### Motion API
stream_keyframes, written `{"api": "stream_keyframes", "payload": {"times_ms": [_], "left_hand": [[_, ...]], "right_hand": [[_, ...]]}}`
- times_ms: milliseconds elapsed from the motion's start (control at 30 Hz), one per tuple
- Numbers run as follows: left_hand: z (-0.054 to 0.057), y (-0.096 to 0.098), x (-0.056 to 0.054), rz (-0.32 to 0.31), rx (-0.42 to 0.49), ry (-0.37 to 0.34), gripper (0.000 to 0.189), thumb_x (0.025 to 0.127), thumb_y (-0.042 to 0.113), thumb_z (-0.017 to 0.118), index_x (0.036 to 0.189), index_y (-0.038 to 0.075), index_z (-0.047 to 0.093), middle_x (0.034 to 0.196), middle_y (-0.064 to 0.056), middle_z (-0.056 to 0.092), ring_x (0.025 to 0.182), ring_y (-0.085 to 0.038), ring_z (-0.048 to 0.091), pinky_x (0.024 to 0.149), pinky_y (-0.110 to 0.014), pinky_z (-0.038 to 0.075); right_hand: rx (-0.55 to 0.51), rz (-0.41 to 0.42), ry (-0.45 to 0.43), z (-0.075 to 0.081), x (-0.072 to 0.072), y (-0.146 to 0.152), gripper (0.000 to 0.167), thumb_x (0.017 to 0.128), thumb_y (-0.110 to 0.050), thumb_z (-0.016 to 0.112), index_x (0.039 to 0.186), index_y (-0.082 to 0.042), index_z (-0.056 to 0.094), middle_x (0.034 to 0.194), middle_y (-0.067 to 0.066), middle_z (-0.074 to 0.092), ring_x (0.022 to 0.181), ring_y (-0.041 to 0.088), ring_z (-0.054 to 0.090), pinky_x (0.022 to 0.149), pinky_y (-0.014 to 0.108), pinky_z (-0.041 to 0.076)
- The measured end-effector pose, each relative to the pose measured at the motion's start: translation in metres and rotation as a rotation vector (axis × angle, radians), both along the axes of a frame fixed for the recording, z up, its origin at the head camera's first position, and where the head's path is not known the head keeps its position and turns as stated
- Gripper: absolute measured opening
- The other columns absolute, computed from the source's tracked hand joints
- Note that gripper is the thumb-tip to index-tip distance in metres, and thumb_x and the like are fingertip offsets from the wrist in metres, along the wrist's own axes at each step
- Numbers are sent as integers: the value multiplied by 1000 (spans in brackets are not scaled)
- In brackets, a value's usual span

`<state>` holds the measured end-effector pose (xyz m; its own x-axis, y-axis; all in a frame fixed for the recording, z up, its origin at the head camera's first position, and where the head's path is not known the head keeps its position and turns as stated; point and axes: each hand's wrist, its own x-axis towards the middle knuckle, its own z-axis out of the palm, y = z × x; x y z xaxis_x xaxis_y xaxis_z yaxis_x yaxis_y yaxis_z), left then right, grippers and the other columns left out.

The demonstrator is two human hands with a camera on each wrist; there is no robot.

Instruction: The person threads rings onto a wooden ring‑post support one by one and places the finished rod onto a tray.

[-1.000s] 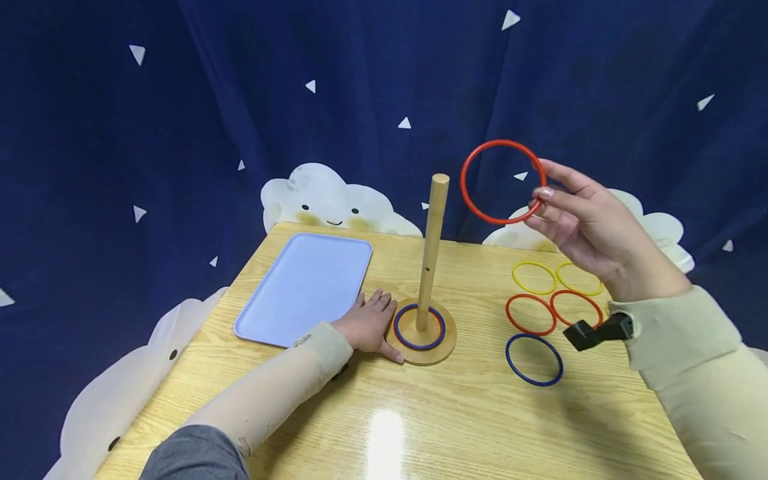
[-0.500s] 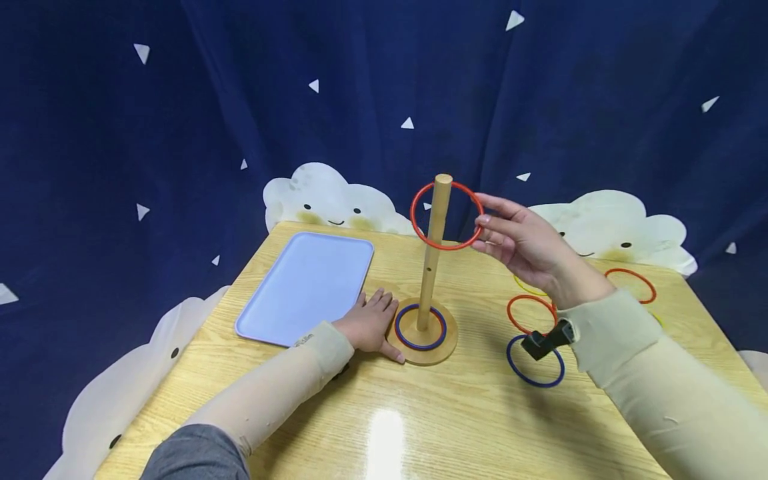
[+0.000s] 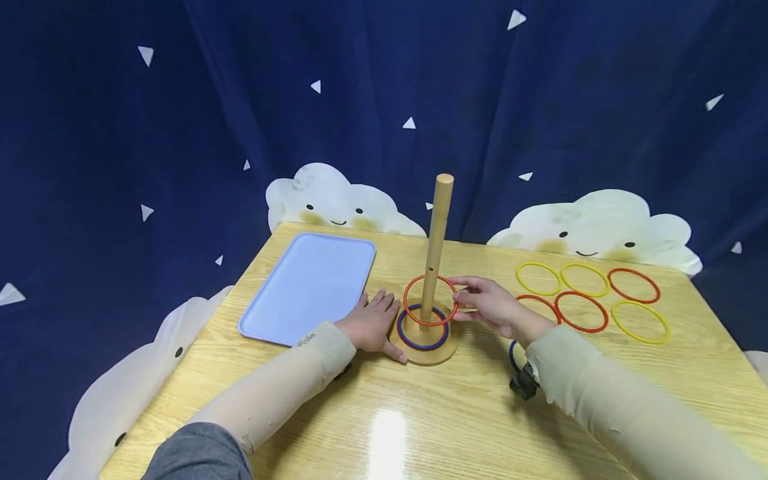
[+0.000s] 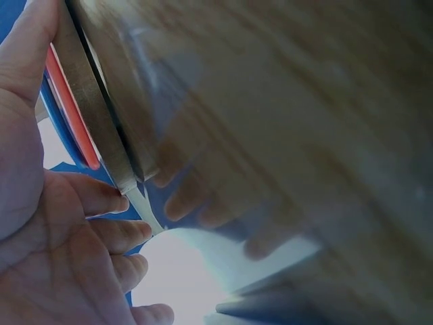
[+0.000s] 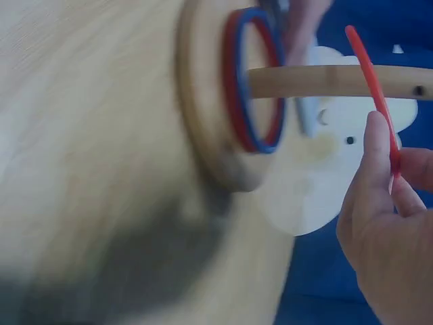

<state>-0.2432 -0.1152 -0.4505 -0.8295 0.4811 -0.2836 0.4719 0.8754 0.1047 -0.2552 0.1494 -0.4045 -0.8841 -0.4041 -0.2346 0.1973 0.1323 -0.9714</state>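
My right hand (image 3: 489, 307) pinches a red ring (image 3: 405, 303) between thumb and fingers. That ring encircles the wooden post (image 3: 439, 220) and hangs above its round base (image 3: 447, 350). A blue ring (image 3: 423, 348) lies around the post's foot, with a second red ring (image 5: 232, 74) beneath it in the right wrist view. My left hand (image 3: 375, 325) is spread beside the base, its thumb along the near edge. In the left wrist view, the left hand's fingers (image 4: 115, 233) are relaxed next to the base edge.
A pale blue tray (image 3: 312, 287) lies at the left. On the right side of the table (image 3: 456, 427) are several yellow and red rings, among them a red ring (image 3: 582, 331) and a yellow ring (image 3: 641, 342). My right wrist partly covers a blue ring (image 3: 512, 357).
My right hand has brought the red ring leftward over the post's top and then down along it. The left hand has stayed in place.
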Motion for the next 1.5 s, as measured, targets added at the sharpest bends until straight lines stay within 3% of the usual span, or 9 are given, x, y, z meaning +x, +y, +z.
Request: {"api": "stream_keyframes", "payload": {"times_ms": [267,633,1000,1267,1500], "left_hand": [[5,-2,1,6,-2,-6,124,78,78,71,165,6,22,171,-16,15,158,-30,5,124,-55,7],[4,4,2,4,-15,-26,123,78,78,71,166,6,20,171,-15,15,158,-30,5,125,-54,7],[7,2,0,-2,-25,-8,125,77,78,71,165,6,22,170,-16,17,158,-31,7,124,-55,8],[8,2,0,-5,-17,-13,123,78,78,71,165,6,22,170,-16,17,158,-31,6,124,-56,7],[5,2,0,6,-33,-21,124,78,79,69,166,8,20,171,-14,15,158,-29,5,124,-55,6]], "right_hand": [[60,9,-20,-23,2,-3,51,105,4,46,154,12,34,112,18,53,91,14,60,80,30,60],[141,13,-24,-31,3,-6,49,105,4,48,153,13,36,106,15,54,87,15,62,75,29,60],[178,-11,-35,-36,-1,-14,46,105,4,50,150,12,42,101,15,56,72,12,63,68,25,58],[238,-4,28,-39,0,-16,42,103,7,49,143,18,46,100,13,54,73,12,60,66,24,58],[323,17,124,-39,3,-20,40,99,8,52,138,20,50,99,12,55,85,17,60,71,28,58]]}}
